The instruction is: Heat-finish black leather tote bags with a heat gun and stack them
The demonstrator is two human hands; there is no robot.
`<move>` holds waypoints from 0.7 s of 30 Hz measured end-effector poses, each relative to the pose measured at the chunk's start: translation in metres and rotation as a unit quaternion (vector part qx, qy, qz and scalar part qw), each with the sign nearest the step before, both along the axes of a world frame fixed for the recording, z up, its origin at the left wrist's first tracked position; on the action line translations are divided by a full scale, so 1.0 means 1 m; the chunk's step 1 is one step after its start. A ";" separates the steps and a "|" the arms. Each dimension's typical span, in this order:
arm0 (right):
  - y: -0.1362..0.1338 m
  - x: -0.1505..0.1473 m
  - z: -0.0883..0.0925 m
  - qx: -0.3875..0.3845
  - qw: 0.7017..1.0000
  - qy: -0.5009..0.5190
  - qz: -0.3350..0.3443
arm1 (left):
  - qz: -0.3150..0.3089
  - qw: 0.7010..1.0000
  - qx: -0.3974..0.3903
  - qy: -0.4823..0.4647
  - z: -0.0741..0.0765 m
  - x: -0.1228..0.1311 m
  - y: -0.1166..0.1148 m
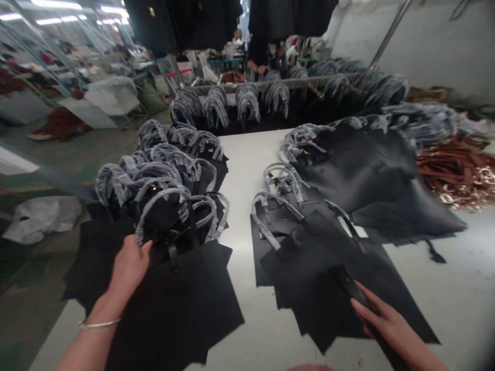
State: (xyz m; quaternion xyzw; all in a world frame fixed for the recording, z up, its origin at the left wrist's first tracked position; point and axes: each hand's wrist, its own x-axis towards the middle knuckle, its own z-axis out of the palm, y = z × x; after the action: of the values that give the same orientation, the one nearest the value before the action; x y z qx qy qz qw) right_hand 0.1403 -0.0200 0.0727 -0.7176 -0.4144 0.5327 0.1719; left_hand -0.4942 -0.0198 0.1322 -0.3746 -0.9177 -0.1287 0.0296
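My left hand [131, 262] is closed at the base of a plastic-wrapped handle [162, 193] on the top black bag panel [174, 304] of the left pile. Around the handle's lower ends hang a dark strap and a small metal fitting. On the right, my right hand [381, 317] wraps around a long black tool [350, 286] with a wide, flat end; its exact kind is unclear. That end hovers over or touches a black panel [309, 273] in the right pile, where more wrapped handles [284, 178] arch at the top.
Large black sheets [371, 175] lie at the right, beside brown straps [460, 165] with gold-coloured buckles. Behind the white table [240, 180], a rack rail [309, 80] carries several wrapped handles. Another person's hand [261, 69] shows beyond it. White plastic [44, 216] lies at the left.
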 end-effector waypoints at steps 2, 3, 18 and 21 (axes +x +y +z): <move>0.004 -0.001 0.002 0.008 1.000 -0.001 0.005 | 0.073 0.997 -0.012 0.034 0.008 -0.030 0.012; 0.008 -0.002 0.003 0.011 1.000 -0.004 0.012 | 0.103 0.993 -0.001 0.060 0.010 -0.037 0.019; 0.057 -0.030 0.008 0.018 0.993 -0.018 0.113 | -0.575 0.811 0.017 -0.107 -0.144 0.398 0.037; 0.058 -0.029 0.003 0.002 0.992 -0.001 0.126 | -0.614 0.785 -0.019 -0.079 -0.143 0.401 0.019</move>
State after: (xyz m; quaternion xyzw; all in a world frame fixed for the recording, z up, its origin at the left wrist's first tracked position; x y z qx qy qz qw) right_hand 0.1116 0.0382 0.0755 -0.6600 -0.5027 0.5484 0.1050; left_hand -0.0935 -0.0004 -0.0111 -0.8477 -0.4957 -0.1318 -0.1355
